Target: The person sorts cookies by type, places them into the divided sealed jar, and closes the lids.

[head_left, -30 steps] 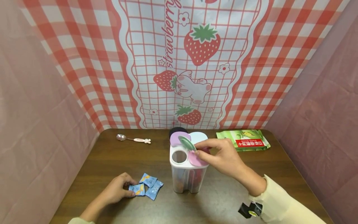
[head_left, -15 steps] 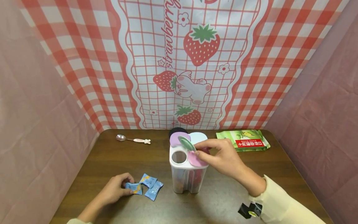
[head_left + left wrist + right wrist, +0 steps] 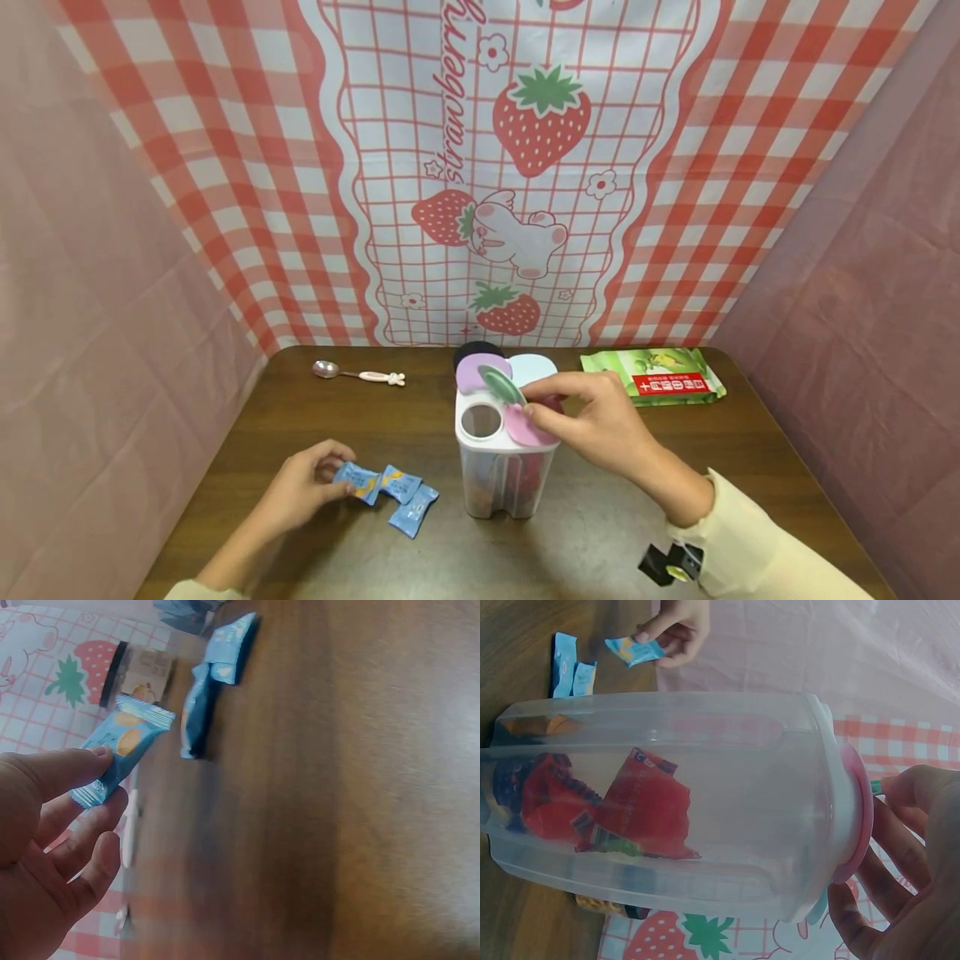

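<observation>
Between thumb and fingers, my left hand (image 3: pixel 294 493) pinches a small blue snack packet (image 3: pixel 129 742) with orange print, raised off the table in both wrist views. Two similar blue packets, one (image 3: pixel 402 483) partly over the other (image 3: pixel 414 511), lie just to its right. My right hand (image 3: pixel 603 421) holds the green flip lid (image 3: pixel 501 385) of a clear storage container (image 3: pixel 501 492), tilted up over a round opening (image 3: pixel 481 421). Purple, pale and pink lids cover the container's other sections. Red packets (image 3: pixel 645 806) show through its wall in the right wrist view.
A black-lidded jar (image 3: pixel 474 350) stands behind the container. At the back left lies a spoon (image 3: pixel 367 375) with a rabbit-shaped handle end. A green packet (image 3: pixel 660 379) with a red label lies at the back right. Checked cloth hangs behind the table (image 3: pixel 600 533).
My left hand has drawn the blue packet slightly left and lifted it off the table. The right hand keeps the green lid up in the same place.
</observation>
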`<act>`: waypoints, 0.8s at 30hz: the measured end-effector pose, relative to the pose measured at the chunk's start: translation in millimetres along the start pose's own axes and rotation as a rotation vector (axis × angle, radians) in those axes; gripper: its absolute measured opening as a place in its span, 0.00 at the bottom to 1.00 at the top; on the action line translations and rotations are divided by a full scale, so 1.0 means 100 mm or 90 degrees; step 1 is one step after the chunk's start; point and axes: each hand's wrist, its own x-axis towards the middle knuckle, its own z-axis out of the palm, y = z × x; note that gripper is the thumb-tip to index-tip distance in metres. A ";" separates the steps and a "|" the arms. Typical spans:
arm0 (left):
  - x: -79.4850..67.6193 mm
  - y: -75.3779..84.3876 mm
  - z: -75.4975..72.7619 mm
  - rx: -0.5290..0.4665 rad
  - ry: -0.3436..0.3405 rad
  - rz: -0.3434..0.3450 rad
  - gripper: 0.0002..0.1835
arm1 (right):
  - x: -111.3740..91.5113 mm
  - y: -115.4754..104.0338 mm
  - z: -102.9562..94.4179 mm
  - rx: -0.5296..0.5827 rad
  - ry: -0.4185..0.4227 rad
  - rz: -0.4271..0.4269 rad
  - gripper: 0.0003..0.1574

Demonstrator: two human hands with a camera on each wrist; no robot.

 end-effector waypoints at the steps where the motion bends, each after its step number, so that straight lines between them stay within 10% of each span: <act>1: 0.01 0.02 -0.01 -0.003 0.004 -0.001 0.20 | 0.00 0.00 0.00 0.001 0.000 0.000 0.13; 24: 0.37 1.15 -0.15 -0.041 0.084 0.171 0.10 | -0.01 0.01 0.00 0.008 -0.003 0.000 0.11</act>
